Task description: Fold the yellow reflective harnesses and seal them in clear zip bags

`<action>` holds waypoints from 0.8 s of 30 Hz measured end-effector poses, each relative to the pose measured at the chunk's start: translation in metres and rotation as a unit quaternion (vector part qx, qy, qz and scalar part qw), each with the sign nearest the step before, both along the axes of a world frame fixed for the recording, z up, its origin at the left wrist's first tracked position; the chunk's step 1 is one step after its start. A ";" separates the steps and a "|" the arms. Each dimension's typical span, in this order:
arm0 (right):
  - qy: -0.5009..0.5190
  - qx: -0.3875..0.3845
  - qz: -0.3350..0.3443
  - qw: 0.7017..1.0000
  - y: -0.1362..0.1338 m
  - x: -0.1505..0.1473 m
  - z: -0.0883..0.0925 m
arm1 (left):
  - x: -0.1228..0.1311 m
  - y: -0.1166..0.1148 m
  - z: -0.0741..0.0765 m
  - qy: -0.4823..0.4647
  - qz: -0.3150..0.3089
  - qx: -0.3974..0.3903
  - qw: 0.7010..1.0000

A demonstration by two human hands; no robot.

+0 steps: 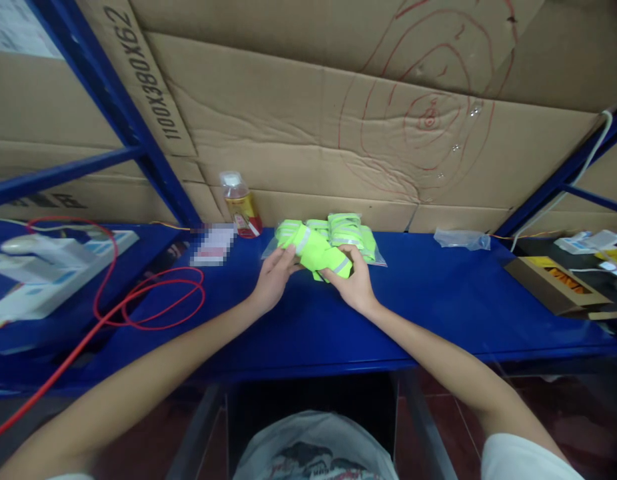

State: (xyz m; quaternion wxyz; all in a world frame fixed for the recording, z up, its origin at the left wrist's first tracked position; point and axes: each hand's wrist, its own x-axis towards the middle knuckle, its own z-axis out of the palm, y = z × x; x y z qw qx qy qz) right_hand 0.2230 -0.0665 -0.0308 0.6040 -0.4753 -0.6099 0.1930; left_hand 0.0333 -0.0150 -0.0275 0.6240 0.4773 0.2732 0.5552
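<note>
A folded neon-yellow reflective fabric piece (318, 255) with silver-grey strips is held just above the blue table. My left hand (274, 279) grips its left end, fingers closed on the edge. At the lower right end, my right hand (356, 283) has its thumb in front and fingers curled around the side. Right behind the held piece lie several more folded neon-yellow pieces (346, 230) with pale strips, in or on clear plastic bags. The held piece partly covers them. Whether it is itself bagged, I cannot tell.
A bottle (242, 207) stands at the back left, beside a blurred card (213, 245). A red cable (163, 323) loops over the table's left side. A clear plastic bag (462, 239) lies back right; an open cardboard box (558, 287) sits further right. Below is a bag-lined bin (313, 427).
</note>
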 end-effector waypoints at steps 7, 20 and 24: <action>-0.116 0.016 -0.031 0.993 0.001 -0.015 -0.014 | 0.016 -0.013 0.000 -0.047 -0.047 -0.162 0.985; -0.417 0.028 0.067 0.906 -0.017 -0.037 -0.006 | 0.017 0.006 -0.024 -0.065 0.086 -0.131 0.986; -0.402 0.002 0.090 0.911 -0.021 -0.021 0.013 | 0.009 0.015 -0.021 -0.067 0.032 -0.102 0.992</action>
